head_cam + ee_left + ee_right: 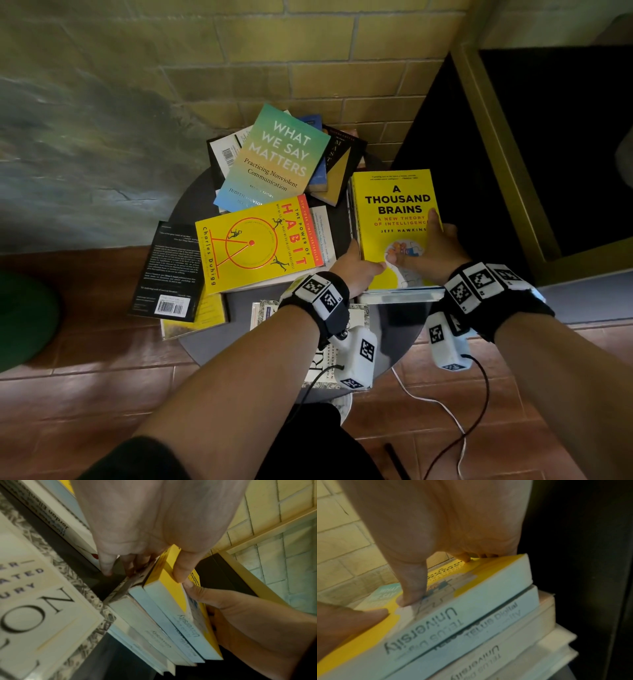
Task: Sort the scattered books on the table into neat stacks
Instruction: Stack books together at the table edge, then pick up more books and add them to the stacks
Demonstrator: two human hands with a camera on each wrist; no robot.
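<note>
Two hands sit on one book in the head view: the yellow book (394, 219) tops a stack (402, 295) at the right side of the round desk (191, 198), right in front of the person. Its long axis runs away from the body. The left hand (356, 265) grips its near left corner, thumb on the cover; the right hand (433, 248) lies spread on the cover with its fingers at the right edge. The loose books lie to the left and beyond: the wheel-cover book (257, 243) closest to the left hand, the green-blue book (274, 157) farther back. By my judgement the left hand is nearer for the next pick.

The left wrist view shows the left hand's thumb (180, 573) on the yellow cover and its fingers (106, 563) down along the stack's side, a loose pinch at the corner. A cream book (42, 601) lies just beside the stack, nearer the body.

The right wrist view shows the right hand's thumb (412, 595) pressing the yellow cover, fingers mostly straight. The page edges (471, 622) below are not flush, so squaring seems the step in hand.
</note>
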